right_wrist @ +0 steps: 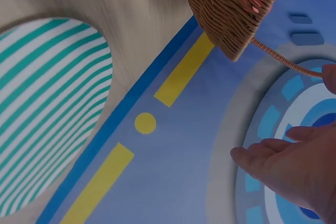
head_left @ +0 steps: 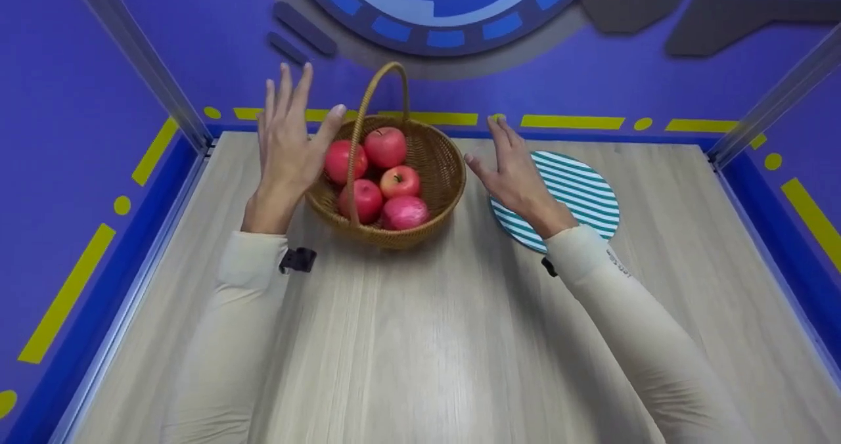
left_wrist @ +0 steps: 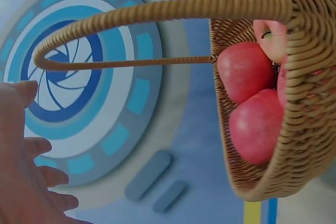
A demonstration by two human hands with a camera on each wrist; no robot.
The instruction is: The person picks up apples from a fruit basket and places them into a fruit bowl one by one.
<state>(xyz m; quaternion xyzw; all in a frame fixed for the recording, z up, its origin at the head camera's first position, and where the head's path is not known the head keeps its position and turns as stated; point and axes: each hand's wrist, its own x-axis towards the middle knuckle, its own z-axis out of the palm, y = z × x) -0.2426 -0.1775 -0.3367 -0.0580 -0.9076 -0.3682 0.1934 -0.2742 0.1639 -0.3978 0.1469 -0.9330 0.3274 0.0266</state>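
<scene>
A brown wicker basket (head_left: 447, 161) with a tall arched handle (head_left: 363, 112) stands on the table, holding several red apples (head_left: 385, 147). To its left my left hand (head_left: 289, 142) is raised, fingers spread and straight, with the thumb near the handle; nothing is held. In the left wrist view the handle (left_wrist: 157, 11) passes beyond that hand's fingertips. My right hand (head_left: 516, 168) hovers to the basket's right, fingers extended, holding nothing. Beneath it lies a round mat (head_left: 585, 194) with green and white stripes, partly hidden by the hand and wrist. Stripes of the mat (right_wrist: 52, 108) also show in the right wrist view.
The wooden table (head_left: 420, 339) is closed in by a blue back wall (head_left: 217, 50) and blue side walls with yellow marks. Metal posts (head_left: 141, 56) stand at the back corners. Basket and mat sit toward the back, with a gap between them.
</scene>
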